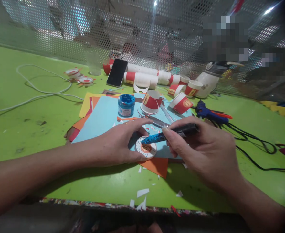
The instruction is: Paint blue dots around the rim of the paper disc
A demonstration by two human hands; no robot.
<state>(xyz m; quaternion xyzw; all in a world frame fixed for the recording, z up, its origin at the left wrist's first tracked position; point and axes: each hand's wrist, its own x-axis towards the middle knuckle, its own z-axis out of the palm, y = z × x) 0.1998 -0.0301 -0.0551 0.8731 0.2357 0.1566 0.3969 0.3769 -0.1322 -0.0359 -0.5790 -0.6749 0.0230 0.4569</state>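
Note:
My left hand (119, 140) grips a round white paper disc (152, 153) by its left edge, between thumb and fingers. The disc carries an orange emblem at its centre and small marks around its face. In my right hand (205, 147) is a black marker-like stick (187, 130), its front part coated in blue paint, with the tip at the disc's upper face. Both hands are over light blue paper (96, 121). Beyond them stands a jar of blue paint (126, 106), uncapped. Scissors (157, 121) lie just behind the disc, partly hidden by my right hand.
Red-and-white paper cups (151, 101) and a cup stack (142, 79) stand behind, near a phone (117, 72). A blue glue gun (211, 113) with black cord lies right. A white cable (45, 94) curls at left. Paper scraps (142, 193) litter the front edge.

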